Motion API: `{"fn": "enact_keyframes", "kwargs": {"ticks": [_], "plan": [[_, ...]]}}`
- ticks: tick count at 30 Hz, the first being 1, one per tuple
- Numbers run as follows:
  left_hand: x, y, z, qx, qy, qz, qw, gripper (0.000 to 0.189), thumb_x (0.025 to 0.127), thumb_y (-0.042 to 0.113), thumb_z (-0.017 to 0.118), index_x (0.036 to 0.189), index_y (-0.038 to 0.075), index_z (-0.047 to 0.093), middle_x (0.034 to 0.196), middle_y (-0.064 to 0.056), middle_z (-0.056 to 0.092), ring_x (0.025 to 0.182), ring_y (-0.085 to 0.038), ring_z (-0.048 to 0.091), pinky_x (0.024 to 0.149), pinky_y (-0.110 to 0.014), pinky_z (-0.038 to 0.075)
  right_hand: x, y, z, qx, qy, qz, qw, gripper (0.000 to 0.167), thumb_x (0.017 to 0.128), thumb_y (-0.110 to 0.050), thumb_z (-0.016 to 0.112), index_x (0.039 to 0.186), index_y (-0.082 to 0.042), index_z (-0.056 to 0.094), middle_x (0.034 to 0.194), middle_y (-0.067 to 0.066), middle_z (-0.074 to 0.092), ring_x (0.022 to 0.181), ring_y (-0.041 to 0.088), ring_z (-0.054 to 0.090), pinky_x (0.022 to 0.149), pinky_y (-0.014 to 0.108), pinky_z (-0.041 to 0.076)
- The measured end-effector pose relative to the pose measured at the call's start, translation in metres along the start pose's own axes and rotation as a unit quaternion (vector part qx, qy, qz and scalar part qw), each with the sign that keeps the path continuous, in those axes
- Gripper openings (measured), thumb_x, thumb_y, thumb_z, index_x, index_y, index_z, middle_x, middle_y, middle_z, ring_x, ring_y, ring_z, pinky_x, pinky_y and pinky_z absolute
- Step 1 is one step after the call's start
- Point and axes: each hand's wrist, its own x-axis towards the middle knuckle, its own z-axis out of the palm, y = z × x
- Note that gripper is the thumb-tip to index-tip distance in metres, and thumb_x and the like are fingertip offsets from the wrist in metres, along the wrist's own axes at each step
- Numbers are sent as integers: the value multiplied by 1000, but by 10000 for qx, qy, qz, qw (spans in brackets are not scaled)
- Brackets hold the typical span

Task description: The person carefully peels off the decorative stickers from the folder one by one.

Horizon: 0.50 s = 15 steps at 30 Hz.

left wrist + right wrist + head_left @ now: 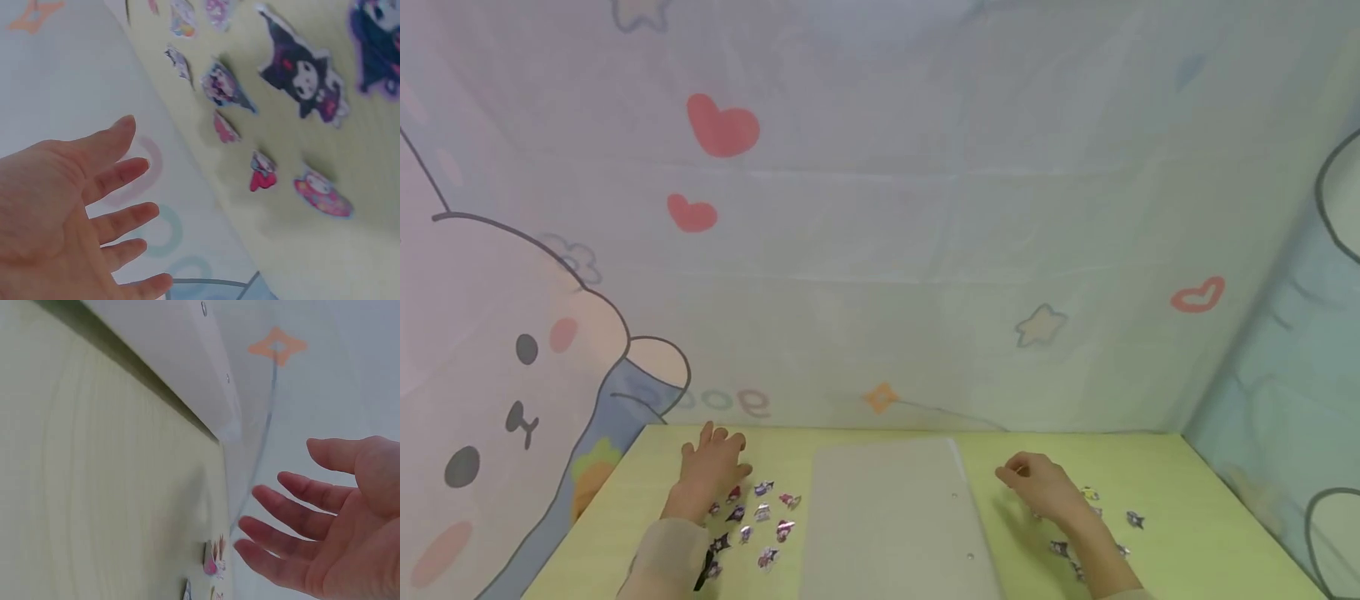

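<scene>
My left hand (713, 460) hovers over the left part of the table, its fingers loosely spread and holding nothing. Several small cartoon character cut-outs lie nearby, among them a black-hooded figure (306, 81) and a red-and-blue one (264, 172). My right hand (1036, 483) is raised above the table to the right of a white flat case (887, 517), fingers slightly bent with nothing between them. Beneath and beside the right forearm lie more cut-outs, including a yellow one (1090, 493) and a dark one (1135, 519); the arm hides some of these.
Between the two groups of cut-outs stands the white case, with small round studs (970, 556) along its right side. A dark, thin object (703, 571) lies by the left sleeve. Behind the pale yellow table (1195, 533) hangs a printed curtain (880, 250).
</scene>
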Motion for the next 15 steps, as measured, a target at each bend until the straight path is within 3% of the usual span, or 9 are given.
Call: {"fn": "enact_keyframes", "kwargs": {"ticks": [4, 7, 11, 15], "plan": [[-3, 7, -2, -78, -44, 43, 10000, 41, 92, 24, 69, 126, 3, 58, 136, -28, 45, 137, -52, 21, 99, -72, 25, -4, 1, -3, -412, 51, -325, 9986, 56, 100, -42, 54, 129, 6, 51, 122, 25, 58, 109, 44, 56, 86, 56, 49], [-5, 15, -6, -127, 10, 140, 9998, 45, 93, 25, 69, 129, 3, 57, 138, -28, 44, 138, -52, 22, 99, -72, 25, -8, 1, -3, -591, 128, -481, 9970, 70, 101, -46, 49, 141, 10, 36, 139, 36, 42, 125, 57, 39, 94, 67, 38], [-8, 29, -12, -193, 142, 241, 9994, 47, 94, 29, 66, 132, 3, 55, 140, -28, 43, 139, -50, 22, 100, -71, 26, -10, -1, -4, -913, 278, -489, 9942, 74, 103, -49, 42, 146, 10, 27, 147, 39, 24, 134, 62, 13, 100, 75, 17], [-11, 46, -15, -156, 219, 305, 9992, 49, 99, 35, 58, 136, 3, 53, 145, -27, 39, 140, -48, 21, 102, -70, 26, -14, -14, -5, -1185, 276, -446, 9916, 76, 103, -53, 33, 150, 5, 25, 151, 39, 11, 136, 62, -3, 98, 79, 4]]}}
